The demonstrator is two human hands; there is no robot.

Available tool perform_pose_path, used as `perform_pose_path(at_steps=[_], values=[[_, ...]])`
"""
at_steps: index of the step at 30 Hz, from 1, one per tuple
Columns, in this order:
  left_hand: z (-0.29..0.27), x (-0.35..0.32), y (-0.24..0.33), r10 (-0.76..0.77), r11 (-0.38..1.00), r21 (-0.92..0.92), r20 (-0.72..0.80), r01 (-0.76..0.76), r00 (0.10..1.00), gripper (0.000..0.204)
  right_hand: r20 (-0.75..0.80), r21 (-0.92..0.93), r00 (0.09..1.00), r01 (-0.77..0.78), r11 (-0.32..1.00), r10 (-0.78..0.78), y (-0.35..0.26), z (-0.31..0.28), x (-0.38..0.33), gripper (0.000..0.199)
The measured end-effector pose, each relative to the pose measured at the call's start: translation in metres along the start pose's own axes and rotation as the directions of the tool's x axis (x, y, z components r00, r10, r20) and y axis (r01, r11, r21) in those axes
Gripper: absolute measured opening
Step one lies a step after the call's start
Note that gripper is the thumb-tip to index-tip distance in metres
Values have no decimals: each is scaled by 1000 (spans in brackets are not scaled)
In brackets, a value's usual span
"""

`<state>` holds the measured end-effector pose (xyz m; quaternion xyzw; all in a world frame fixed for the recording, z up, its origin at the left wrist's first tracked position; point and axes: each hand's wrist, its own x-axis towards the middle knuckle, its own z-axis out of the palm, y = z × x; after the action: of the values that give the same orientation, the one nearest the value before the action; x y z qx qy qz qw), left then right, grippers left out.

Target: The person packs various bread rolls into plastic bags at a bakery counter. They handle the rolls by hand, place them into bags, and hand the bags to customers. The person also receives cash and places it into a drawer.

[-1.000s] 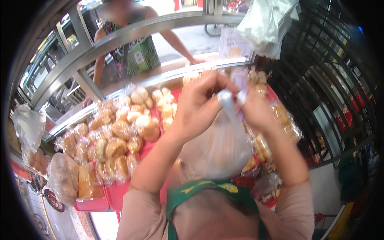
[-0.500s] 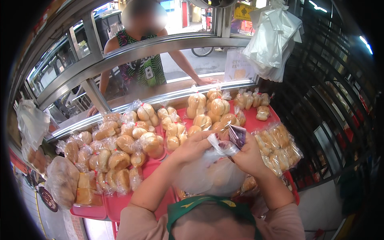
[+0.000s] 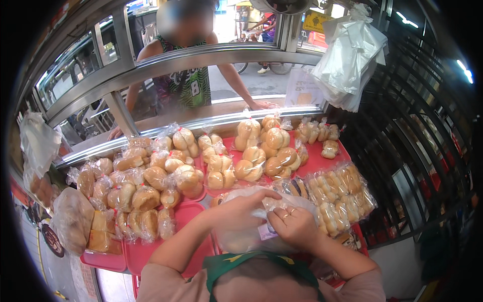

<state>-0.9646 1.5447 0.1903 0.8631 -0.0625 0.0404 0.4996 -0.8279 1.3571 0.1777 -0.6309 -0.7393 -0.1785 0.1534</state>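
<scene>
In front of my chest is a cloudy clear plastic bag [image 3: 235,236]; its contents are blurred by the plastic. My left hand [image 3: 245,210] closes on the bag's upper left side, fingers bent over its top. My right hand [image 3: 293,225], with rings on it, has its fingers curled on the bag's upper right side. A purple banknote [image 3: 267,231] shows partly below the right fingers. Whether those fingers grip it or it lies against the bag, I cannot tell. Beyond my hands are bagged round buns [image 3: 250,163].
Red trays [image 3: 190,214] hold bagged breads, with flat packs of rolls [image 3: 338,197] at right and loaf bread [image 3: 104,231] at left. White plastic bags [image 3: 349,55] hang upper right. A person [image 3: 188,80] stands beyond the metal window frame [image 3: 201,55], one hand on the ledge.
The bag's gathered top has spread out. The folded purple notes, upright in my right hand before, now show only partly, lower down. My right hand has turned over and moved down-left.
</scene>
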Motion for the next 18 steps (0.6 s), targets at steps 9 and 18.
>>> perform_pose_path(at_steps=[9,18], values=[[42,-16,13,358,926,232,-302,-296,884,49,576,801,640,-316,-509,509,9,-16,3,13],[52,28,5,459,886,185,-473,-425,752,23,-74,889,582,-331,318,810,3,-4,7,6]])
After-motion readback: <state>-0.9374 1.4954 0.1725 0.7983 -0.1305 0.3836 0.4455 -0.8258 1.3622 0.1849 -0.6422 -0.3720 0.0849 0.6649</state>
